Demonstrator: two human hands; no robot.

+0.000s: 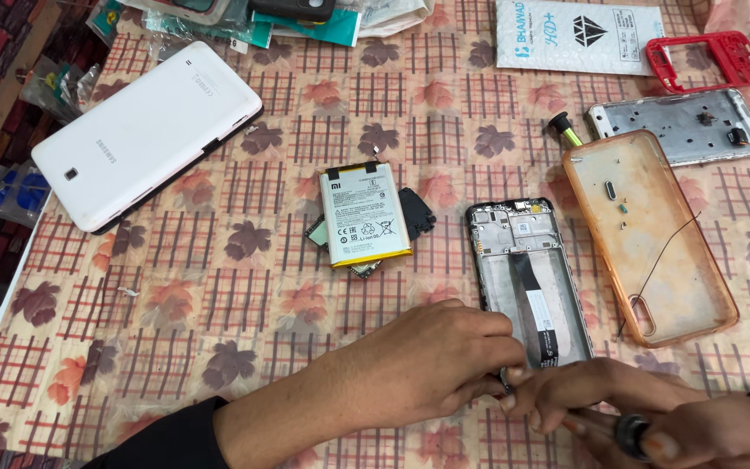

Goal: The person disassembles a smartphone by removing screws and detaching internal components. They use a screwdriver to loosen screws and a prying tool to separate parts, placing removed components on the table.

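Down at the near edge, the left hand (431, 365) pinches the bottom end of the phone frame (527, 278), pinning it to the worktop (219, 287). Right hand (653, 417) is closed around a dark-handled screwdriver (631, 432), tip hidden by fingers. Keep the tool upright and the frame flat, pressing lightly. Beyond lie a battery (365, 214), an orange case (648, 234) and a white tablet (145, 130).

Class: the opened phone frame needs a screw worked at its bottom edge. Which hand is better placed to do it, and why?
Probably the right hand: it holds a screwdriver pointed toward the phone frame. The left hand only steadies the frame's bottom edge.
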